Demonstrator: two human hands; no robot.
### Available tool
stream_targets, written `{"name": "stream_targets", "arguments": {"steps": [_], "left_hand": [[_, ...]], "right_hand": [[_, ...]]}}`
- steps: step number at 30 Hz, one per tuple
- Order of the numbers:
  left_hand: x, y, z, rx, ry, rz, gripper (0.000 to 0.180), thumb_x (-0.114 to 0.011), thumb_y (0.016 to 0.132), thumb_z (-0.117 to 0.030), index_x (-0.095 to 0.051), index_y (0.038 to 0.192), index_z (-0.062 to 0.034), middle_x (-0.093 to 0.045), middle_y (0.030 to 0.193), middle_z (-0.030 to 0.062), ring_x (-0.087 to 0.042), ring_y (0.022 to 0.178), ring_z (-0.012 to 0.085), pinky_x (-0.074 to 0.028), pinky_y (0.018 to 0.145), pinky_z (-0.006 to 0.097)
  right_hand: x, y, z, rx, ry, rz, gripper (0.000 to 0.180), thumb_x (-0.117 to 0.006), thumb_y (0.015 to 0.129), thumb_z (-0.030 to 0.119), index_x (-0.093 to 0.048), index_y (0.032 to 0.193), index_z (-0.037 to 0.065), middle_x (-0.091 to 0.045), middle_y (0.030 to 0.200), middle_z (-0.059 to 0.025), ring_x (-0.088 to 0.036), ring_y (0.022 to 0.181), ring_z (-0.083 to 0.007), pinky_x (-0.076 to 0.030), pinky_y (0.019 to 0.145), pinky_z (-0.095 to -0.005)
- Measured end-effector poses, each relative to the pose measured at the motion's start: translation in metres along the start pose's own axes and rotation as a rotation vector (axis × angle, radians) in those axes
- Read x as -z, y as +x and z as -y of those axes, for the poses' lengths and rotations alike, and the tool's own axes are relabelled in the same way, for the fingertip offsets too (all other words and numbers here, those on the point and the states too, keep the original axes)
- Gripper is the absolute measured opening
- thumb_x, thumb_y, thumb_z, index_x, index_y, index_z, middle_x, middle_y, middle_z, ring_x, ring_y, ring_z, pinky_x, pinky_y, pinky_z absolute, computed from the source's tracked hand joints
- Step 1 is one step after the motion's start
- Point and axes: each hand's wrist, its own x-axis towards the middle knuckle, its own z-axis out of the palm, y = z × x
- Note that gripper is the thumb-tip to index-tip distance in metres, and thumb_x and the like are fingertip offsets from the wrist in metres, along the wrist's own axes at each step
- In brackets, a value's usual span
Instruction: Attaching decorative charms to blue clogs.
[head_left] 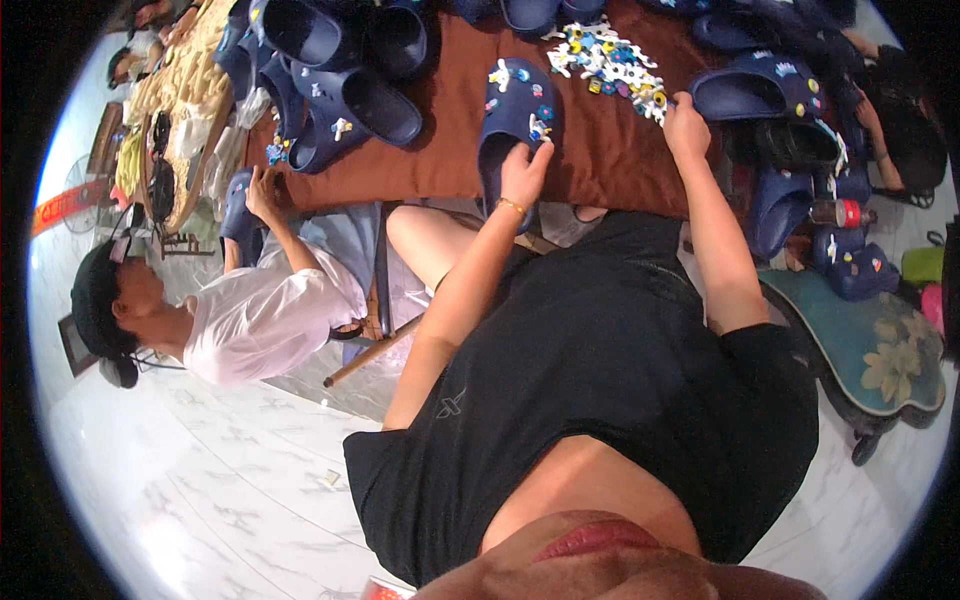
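My left hand (pixel 525 175) grips a navy foam clog (pixel 516 105) by its heel end, over the near edge of the brown-covered table. Small colourful charms, several of them white figures, stud the clog's upper. To its right is a heap of loose shoe charms (pixel 605 62) in white, yellow and blue. My right hand (pixel 686 128) is at the near right end of that heap, fingers closed against the charms there; what they pinch is too small to make out. Just right of this hand lies another navy clog (pixel 740 95) with charms on it.
Navy clogs (pixel 345 95) are piled at the table's left, with more along its right side. On my left a person in a white shirt (pixel 270 325) handles a clog (pixel 240 205). A teal flowered seat (pixel 860 345) stands at right; a bottle (pixel 838 213) lies among the clogs.
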Motion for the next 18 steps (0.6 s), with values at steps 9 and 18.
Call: {"name": "stream_targets", "arguments": {"steps": [9,18], "left_hand": [[0.041,-0.002,-0.069,-0.228,0.113,-0.172,0.035,-0.055,0.082,-0.029,-0.053,0.072,0.0049,-0.051,0.056,0.0172,-0.047,0.05,0.018,-0.038,0.049,0.036],[0.035,-0.007,-0.032,-0.32,0.007,-0.028,0.036,-0.058,0.079,-0.026,-0.047,0.062,0.0039,-0.047,0.054,0.0194,-0.048,0.047,0.0261,-0.036,0.047,0.037]], "right_hand": [[-0.024,-0.029,-0.041,0.112,0.389,-0.256,0.035,-0.052,0.082,0.016,-0.044,0.115,0.011,-0.059,0.072,-0.0102,-0.058,0.066,-0.0308,-0.045,0.061,-0.041],[-0.007,-0.034,0.009,0.279,0.626,-0.24,0.015,-0.052,0.079,0.012,-0.059,0.091,0.005,-0.058,0.087,-0.0158,-0.056,0.082,-0.0317,-0.045,0.072,-0.0382]]}}
